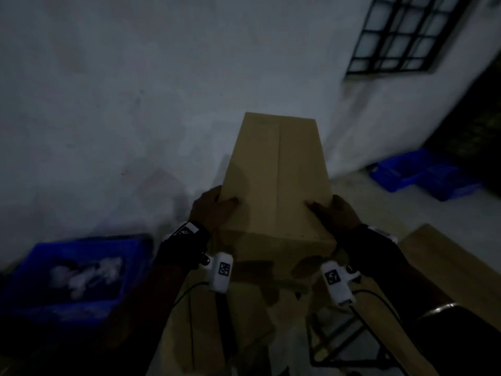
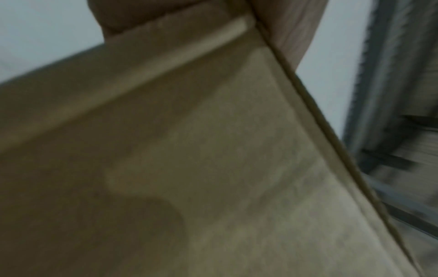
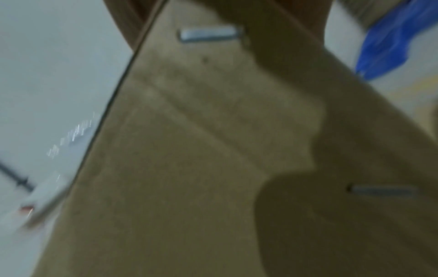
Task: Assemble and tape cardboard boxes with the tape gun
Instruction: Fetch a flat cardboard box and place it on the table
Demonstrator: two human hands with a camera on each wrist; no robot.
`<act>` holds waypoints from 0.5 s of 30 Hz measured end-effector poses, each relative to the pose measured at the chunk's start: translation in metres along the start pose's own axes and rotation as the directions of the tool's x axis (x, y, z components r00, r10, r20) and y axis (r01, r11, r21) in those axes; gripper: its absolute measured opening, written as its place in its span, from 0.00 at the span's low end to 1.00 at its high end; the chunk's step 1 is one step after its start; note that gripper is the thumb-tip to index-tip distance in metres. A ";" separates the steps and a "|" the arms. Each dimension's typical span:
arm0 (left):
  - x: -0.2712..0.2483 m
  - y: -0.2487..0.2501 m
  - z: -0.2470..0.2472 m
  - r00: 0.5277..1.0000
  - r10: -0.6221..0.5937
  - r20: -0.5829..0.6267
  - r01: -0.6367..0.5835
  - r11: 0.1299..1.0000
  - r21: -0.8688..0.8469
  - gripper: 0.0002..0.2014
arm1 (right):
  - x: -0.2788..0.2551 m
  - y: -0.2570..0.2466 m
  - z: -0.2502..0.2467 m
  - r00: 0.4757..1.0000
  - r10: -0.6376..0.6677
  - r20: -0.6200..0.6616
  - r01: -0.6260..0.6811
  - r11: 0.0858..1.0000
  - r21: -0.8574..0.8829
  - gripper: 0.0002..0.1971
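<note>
A tall brown cardboard box [image 1: 278, 172] is held up in front of the person, against a pale wall. The left hand [image 1: 214, 208] and right hand [image 1: 334, 213] clasp its near corners from either side, thumbs lying across the upper face and fingers wrapped round the sides. That face's two flaps meet at a centre seam, so the box looks folded up; whether tape runs along the seam cannot be told in the dim light. Flat brown cardboard sheets [image 1: 444, 267] lying low to the right suggest more boxes remain. No tape gun shows. The wrist views are blurred, showing only cardboard and two pale staple-like marks [image 3: 208, 34].
</note>
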State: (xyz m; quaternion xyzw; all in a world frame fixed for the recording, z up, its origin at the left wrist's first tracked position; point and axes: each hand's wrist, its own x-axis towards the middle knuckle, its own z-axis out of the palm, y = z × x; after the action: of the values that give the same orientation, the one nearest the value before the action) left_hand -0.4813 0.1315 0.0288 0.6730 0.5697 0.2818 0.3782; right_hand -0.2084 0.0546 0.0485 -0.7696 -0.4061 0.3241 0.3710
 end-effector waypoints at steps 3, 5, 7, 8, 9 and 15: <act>-0.010 0.046 0.042 0.993 0.073 0.088 -0.068 0.996 -0.064 0.24 | -0.023 0.023 -0.060 0.993 0.028 -0.119 -0.031 0.999 -0.018 0.38; -0.027 0.078 0.075 0.981 0.138 0.139 -0.125 0.987 -0.103 0.23 | -0.048 0.043 -0.103 0.979 0.072 -0.188 -0.077 0.997 -0.020 0.38; -0.048 0.104 0.109 0.966 0.181 0.183 -0.154 0.976 -0.152 0.21 | -0.075 0.067 -0.143 0.965 0.107 -0.241 -0.115 0.993 -0.019 0.42; -0.059 0.116 0.127 0.958 0.191 0.212 -0.155 0.972 -0.176 0.20 | -0.088 0.081 -0.162 0.958 0.117 -0.263 -0.121 0.993 -0.002 0.45; -0.071 0.127 0.148 0.949 0.200 0.244 -0.155 0.969 -0.193 0.21 | -0.103 0.097 -0.184 0.950 0.126 -0.285 -0.127 0.992 0.018 0.46; -0.143 0.191 0.261 0.869 0.277 0.410 -0.216 0.958 -0.190 0.25 | -0.196 0.173 -0.291 0.876 0.278 -0.394 -0.274 0.959 0.068 0.35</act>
State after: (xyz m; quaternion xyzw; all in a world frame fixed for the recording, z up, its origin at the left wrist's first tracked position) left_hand -0.1921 -0.0698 0.0497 0.7582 0.3599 0.2100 0.5015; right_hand 0.0006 -0.2730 0.0925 -0.8675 -0.2064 0.2116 0.4001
